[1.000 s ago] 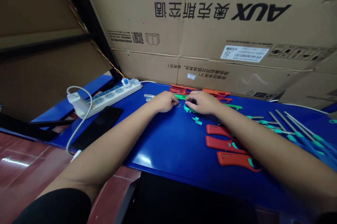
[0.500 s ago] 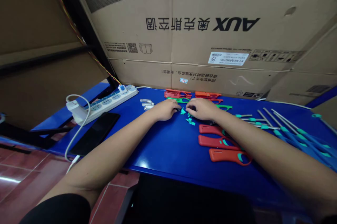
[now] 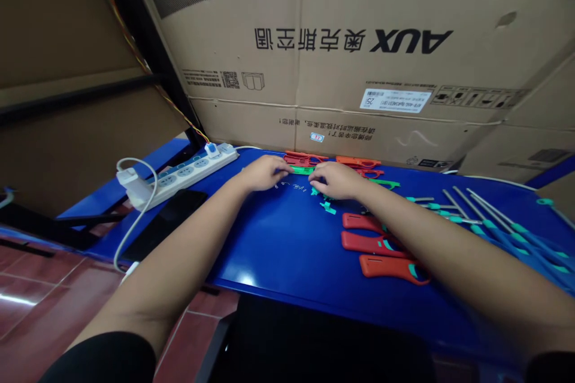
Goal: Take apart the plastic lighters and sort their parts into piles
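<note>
— Where do we find our hands?

— Just above the middle of the frame, on the blue table (image 3: 269, 251). We have the left hand (image 3: 265, 173) palm down with its fingers loosely curled, and the right hand (image 3: 335, 180) close beside it, fingers bent down toward the tabletop.

— Are they gripping anything?

— We cannot tell. Neither hand is clenched, but the curled fingers could hide something small.

— What lies nearest them?

— Tiny silvery bits (image 3: 291, 186) are strewn between the hands. Small teal plastic pieces (image 3: 327, 208) sit just below the right hand's fingertips, and a green plastic piece (image 3: 302, 170) lies partly hidden above the hands.

— And along the far edge?

— We see red plastic parts (image 3: 303, 159), orange plastic parts (image 3: 358, 162) and a slim green plastic part (image 3: 384, 184).

— What about the lower right?

— Three red handles with teal inserts (image 3: 372, 243) lie side by side under the right forearm (image 3: 449, 251). Steel-shafted tools with blue and teal handles (image 3: 507, 239) fan out at the right edge.

— And the upper left?

— A white power strip (image 3: 179, 176) runs along the table, with a black phone (image 3: 166, 218) just below it. A large cardboard box (image 3: 359, 41) printed with AUX stands behind everything.
</note>
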The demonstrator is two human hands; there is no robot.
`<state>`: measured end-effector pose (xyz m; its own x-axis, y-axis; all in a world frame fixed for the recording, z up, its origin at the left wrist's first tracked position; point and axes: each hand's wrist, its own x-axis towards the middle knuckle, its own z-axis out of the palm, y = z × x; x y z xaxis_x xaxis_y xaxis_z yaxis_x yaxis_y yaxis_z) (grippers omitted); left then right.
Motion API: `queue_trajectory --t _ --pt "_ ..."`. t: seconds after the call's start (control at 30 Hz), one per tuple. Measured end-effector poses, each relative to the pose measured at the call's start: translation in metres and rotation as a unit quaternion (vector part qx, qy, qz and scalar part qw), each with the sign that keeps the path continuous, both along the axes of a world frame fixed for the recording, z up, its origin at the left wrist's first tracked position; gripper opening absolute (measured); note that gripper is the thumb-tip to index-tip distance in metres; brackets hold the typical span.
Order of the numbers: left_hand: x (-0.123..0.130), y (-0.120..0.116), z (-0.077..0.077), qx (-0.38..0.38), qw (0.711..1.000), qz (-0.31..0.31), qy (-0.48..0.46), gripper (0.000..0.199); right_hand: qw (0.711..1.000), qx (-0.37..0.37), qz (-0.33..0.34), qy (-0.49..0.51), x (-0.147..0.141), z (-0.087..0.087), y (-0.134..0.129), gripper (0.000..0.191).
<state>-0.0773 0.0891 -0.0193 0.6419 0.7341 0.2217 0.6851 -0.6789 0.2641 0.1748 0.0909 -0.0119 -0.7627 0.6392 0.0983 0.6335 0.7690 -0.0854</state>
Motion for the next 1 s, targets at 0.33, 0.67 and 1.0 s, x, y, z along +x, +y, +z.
queue_trajectory --t 0.33,0.67,1.0 --pt "-0.006 0.004 -0.001 -0.049 0.997 0.029 0.050 0.018 0.999 0.005 0.031 -0.039 -0.028 -0.004 0.000 0.026" --pt "0.017 -0.002 -0.004 -0.008 0.986 0.115 0.120 0.017 0.997 0.011 -0.014 -0.078 -0.027 0.005 -0.006 0.022" --pt "0.031 -0.009 -0.004 -0.006 0.990 0.058 0.127 0.018 0.994 0.009 -0.046 -0.097 -0.034 0.007 -0.009 0.019"
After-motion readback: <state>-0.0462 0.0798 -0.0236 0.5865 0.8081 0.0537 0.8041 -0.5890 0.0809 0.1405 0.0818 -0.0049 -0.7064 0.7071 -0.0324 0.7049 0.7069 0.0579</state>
